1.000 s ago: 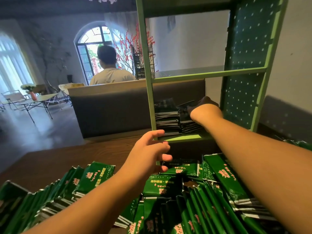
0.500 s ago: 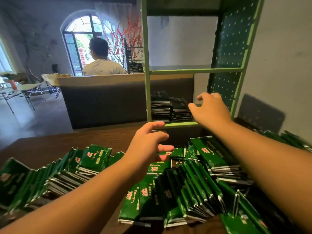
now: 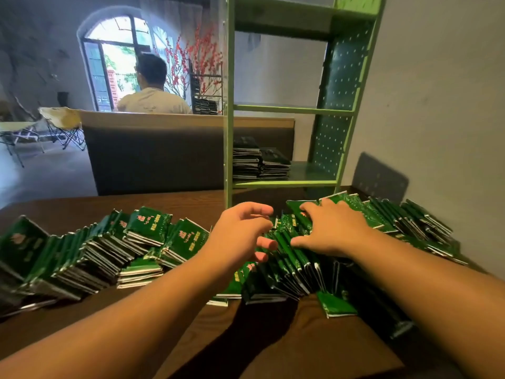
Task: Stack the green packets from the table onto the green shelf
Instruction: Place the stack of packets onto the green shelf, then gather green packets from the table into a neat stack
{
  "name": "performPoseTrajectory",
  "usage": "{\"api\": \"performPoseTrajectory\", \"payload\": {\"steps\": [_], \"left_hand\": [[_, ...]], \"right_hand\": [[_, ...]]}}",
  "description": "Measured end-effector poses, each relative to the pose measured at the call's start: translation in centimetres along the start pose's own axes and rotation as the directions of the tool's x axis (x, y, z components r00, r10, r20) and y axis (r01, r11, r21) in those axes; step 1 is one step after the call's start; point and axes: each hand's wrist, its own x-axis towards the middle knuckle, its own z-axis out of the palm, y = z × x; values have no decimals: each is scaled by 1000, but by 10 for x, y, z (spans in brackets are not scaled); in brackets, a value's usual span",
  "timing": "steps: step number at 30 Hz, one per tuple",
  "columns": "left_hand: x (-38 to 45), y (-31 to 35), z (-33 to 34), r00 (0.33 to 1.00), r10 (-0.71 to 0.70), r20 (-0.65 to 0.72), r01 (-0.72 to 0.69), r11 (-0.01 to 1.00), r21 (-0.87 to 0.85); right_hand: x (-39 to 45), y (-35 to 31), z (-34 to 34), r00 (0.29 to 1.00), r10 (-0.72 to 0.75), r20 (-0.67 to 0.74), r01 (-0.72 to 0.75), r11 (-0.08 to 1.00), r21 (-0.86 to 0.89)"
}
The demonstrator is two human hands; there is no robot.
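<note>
Several green packets (image 3: 289, 258) lie in slumped rows across the dark wooden table (image 3: 273, 340). My right hand (image 3: 332, 231) rests with spread fingers on the packets at the middle right. My left hand (image 3: 240, 233) hovers just to its left over the same row, fingers loosely curled, holding nothing. The green shelf (image 3: 284, 183) stands at the table's far edge. Two short stacks of packets (image 3: 259, 160) sit at the left of its lowest board.
A further row of packets (image 3: 82, 250) runs off to the left. A grey wall (image 3: 437, 91) is close on the right. Behind the table is a bench back (image 3: 164, 157), and a person (image 3: 153, 91) sits beyond it facing away.
My right hand has drawn back from the lowest shelf board and come down onto the packets on the table. My left hand has dropped lower toward the same row.
</note>
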Motion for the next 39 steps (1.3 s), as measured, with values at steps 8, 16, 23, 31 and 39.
{"api": "performPoseTrajectory", "payload": {"steps": [8,16,23,31,39], "left_hand": [[-10,-6,-2,1000,6,-30,-5,999,44],[-8,-6,-1,1000,2,-29,-1,999,41],[-3,-10,7,1000,2,-22,-1,998,59],[2,-16,14,1000,-10,-10,10,998,65],[5,-17,20,1000,-16,-3,16,999,40]], "right_hand": [[-2,-4,2,991,-89,-104,96,993,68],[6,5,5,983,-145,-116,144,989,-18],[14,10,16,1000,24,-9,-24,999,35],[15,15,22,988,-46,-145,56,997,62],[7,15,10,947,-62,-316,55,998,-30]]}}
